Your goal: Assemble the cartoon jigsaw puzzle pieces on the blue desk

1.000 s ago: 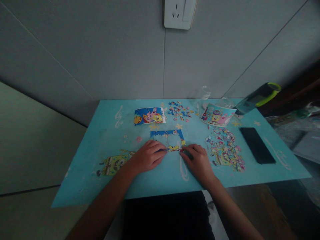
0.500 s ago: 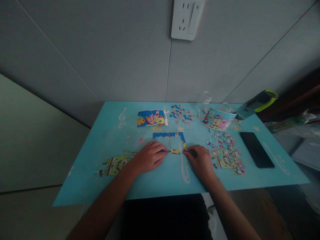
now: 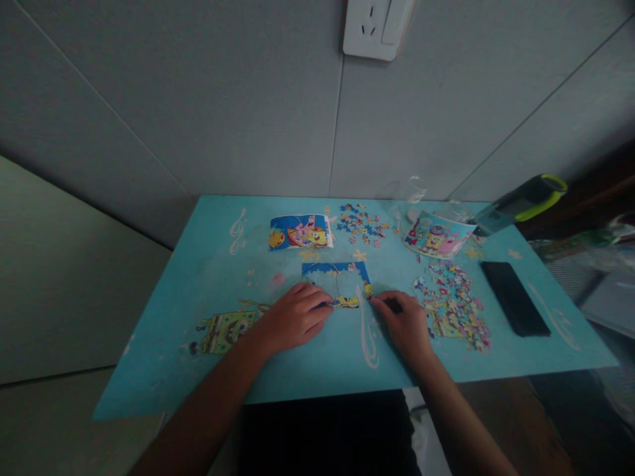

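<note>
I am pressing both hands, left hand (image 3: 296, 317) and right hand (image 3: 404, 322), fingers flat and holding nothing, against the puzzle frame (image 3: 338, 284) (best kept level on the desk (image 3: 198, 264)).

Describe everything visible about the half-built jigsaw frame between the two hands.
The partly assembled jigsaw puzzle lies flat on the light blue tabletop. It is a thin rectangular border of small pieces, blue along the far edge and yellow at the near edge, with bare table showing inside. The left hand touches its near left corner and the right hand its near right corner.
</note>
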### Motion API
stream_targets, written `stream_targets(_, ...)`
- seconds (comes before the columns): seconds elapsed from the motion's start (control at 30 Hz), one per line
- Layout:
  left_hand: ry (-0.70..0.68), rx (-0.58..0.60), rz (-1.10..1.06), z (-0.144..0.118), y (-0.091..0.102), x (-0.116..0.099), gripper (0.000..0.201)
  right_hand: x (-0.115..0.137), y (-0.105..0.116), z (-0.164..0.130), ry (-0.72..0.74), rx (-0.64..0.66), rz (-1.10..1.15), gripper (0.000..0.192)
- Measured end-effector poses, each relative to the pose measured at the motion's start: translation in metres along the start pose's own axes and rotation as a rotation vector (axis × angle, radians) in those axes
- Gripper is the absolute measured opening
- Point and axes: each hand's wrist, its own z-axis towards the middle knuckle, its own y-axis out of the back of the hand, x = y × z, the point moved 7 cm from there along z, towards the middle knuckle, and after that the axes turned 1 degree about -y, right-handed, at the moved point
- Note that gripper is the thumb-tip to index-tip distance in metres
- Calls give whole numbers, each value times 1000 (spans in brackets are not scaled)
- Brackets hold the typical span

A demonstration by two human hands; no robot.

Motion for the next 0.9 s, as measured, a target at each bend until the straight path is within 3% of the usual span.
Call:
stream_targets(0.37,7,2,3,-1,-3,2,20,2,5,2,24,31,190,25)
stream_targets(0.6,6,-6,-10,0,-1,2,20,-4,3,-1,-6,13,137,25)
stream_targets(0.9,12,-6,-12,-2,-2,3,20,11,3,0,146,38,70,25)
